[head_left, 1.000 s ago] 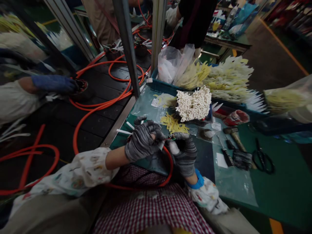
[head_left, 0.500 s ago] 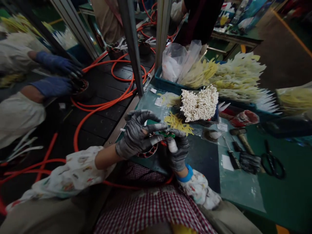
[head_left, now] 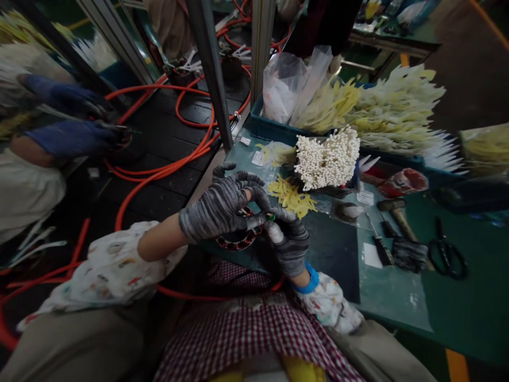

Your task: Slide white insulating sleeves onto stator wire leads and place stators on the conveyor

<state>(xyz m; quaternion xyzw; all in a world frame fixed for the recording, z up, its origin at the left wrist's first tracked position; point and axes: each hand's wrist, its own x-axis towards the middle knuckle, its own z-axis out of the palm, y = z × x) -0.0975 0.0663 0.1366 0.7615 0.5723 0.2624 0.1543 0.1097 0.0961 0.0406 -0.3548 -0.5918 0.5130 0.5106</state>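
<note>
My left hand (head_left: 226, 207), in a grey striped glove, reaches over a round, stator-like ring (head_left: 235, 244) with dark red and black segments. Its fingertips pinch together beside a small green piece (head_left: 271, 217). From the other side my right hand (head_left: 289, 237), gloved alike and with white wrapping on the thumb, closes on the same green piece. Most of that piece is hidden by fingers, so its kind is unclear. Just past the hands lies a scatter of yellow strips (head_left: 292, 195).
A bundle of white-tipped sticks (head_left: 328, 159) stands behind the strips. Blue trays (head_left: 274, 124) hold yellow and white pieces. At right lie a hammer (head_left: 400, 217), a screwdriver (head_left: 382, 246) and scissors (head_left: 447, 254). Orange hoses (head_left: 159, 172) cross the dark conveyor; a co-worker's blue gloves (head_left: 71, 143) work at left.
My left hand has rolled over, its back now turned up and its fingers curled closer to my right hand. Less of the green piece shows. The view has shifted slightly.
</note>
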